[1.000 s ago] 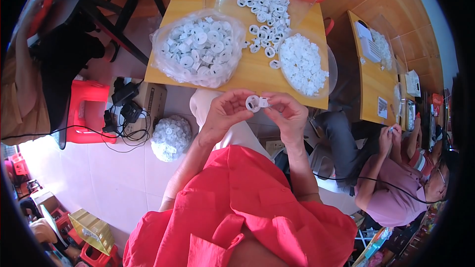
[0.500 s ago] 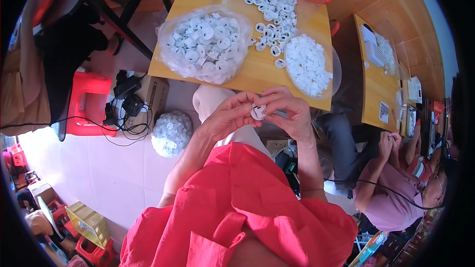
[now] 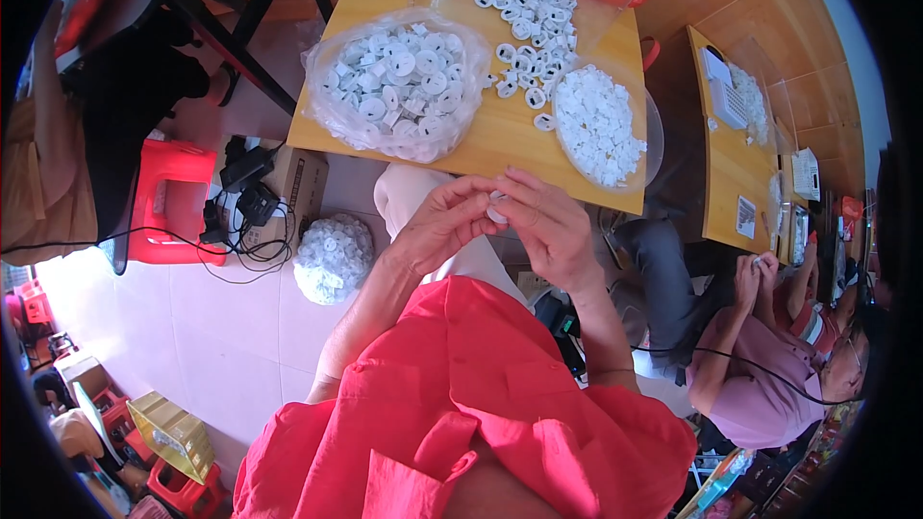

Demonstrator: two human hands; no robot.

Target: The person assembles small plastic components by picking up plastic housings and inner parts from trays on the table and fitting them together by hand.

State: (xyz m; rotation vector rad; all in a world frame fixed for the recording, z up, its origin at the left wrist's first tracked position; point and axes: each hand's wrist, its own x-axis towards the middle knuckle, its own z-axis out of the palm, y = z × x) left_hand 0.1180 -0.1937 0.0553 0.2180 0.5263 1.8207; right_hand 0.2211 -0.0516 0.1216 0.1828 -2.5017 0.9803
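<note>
Just off the near edge of the wooden table, my left hand (image 3: 440, 223) and my right hand (image 3: 550, 226) meet around a small round white plastic part (image 3: 496, 208). The fingers of both are closed on it and cover much of its face. Beyond my left hand, a clear plastic bag (image 3: 317, 77) holds a heap of white discs and pieces. Similar white rings with dark slots (image 3: 527, 65) lie loose at the table's middle right. Beside them is a round tray (image 3: 655, 149) heaped with tiny white pieces.
A filled clear bag (image 3: 333, 259) sits on the floor at left, near a red stool (image 3: 159, 187) and a cardboard box (image 3: 306, 194) with black adapters and cables (image 3: 258, 202). A person in a pink shirt (image 3: 760, 375) works at right beside another table (image 3: 735, 187). Another person stands far left.
My right hand has turned and drawn in over the white part, its fingers now covering more of it. The left hand keeps its hold with little movement.
</note>
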